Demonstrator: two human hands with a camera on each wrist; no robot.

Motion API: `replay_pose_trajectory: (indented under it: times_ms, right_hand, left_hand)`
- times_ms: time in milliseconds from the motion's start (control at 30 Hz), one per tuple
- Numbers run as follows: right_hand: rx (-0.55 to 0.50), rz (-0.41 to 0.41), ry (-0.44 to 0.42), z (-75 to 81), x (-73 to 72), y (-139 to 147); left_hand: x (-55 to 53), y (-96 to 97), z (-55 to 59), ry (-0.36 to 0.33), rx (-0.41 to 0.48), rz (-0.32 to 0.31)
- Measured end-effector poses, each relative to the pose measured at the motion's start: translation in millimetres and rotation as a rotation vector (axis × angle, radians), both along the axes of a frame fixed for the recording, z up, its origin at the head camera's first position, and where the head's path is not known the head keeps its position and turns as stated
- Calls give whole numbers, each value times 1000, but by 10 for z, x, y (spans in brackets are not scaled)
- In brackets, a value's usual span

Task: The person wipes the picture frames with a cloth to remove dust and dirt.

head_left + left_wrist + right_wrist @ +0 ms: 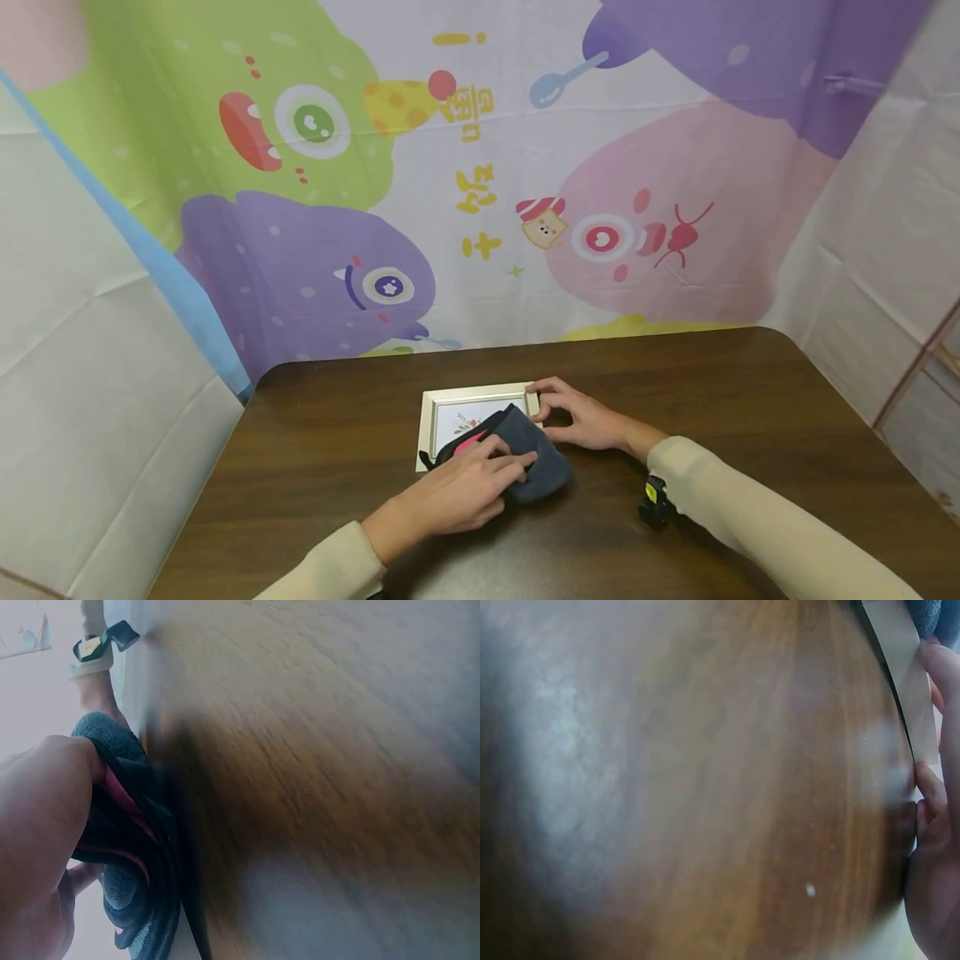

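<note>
A cream picture frame (429, 417) with a floral print (467, 421) lies flat on the table. My left hand (465, 492) holds a dark blue-grey cloth (538, 462) over the frame's near right part, covering some of the print. Folds of the cloth (120, 761) show pink layers in the left wrist view, with the left thumb and fingers around it. At the frame's right side, my right hand (588, 421) grips the border with thumb and curled fingers. The right wrist view catches the frame's pale side (907, 682) beside the fingertips.
The dark brown wooden table (322, 433) extends around the frame on all sides. Behind it hangs a cartoon-printed curtain (480, 308), with pale cloth walls at left and right. A small black device (654, 504) sits on the right wrist.
</note>
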State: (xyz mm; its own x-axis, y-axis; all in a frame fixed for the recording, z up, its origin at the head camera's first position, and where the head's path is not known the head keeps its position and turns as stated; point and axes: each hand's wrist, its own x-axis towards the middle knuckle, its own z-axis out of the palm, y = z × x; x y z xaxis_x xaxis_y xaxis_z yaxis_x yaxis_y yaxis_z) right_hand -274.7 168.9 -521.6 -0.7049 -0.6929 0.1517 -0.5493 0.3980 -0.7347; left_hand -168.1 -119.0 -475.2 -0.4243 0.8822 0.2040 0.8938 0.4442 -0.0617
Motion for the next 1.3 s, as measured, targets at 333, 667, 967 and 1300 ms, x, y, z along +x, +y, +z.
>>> replay_pose_trajectory:
  times_ms: [333, 667, 967, 1300]
  right_hand:
    - [2, 5, 6, -1, -2, 18]
    - [9, -29, 6, 1, 3, 2]
    - [18, -42, -2, -7, 20, 9]
    - [15, -42, -10, 10, 23, -3]
  left_hand:
    - [-9, -36, -18, 3, 28, 8]
    - [47, -289, 5, -18, 77, 33]
    - [62, -643, 26, -180, 163, 83]
    - [79, -970, 6, -213, 263, 138]
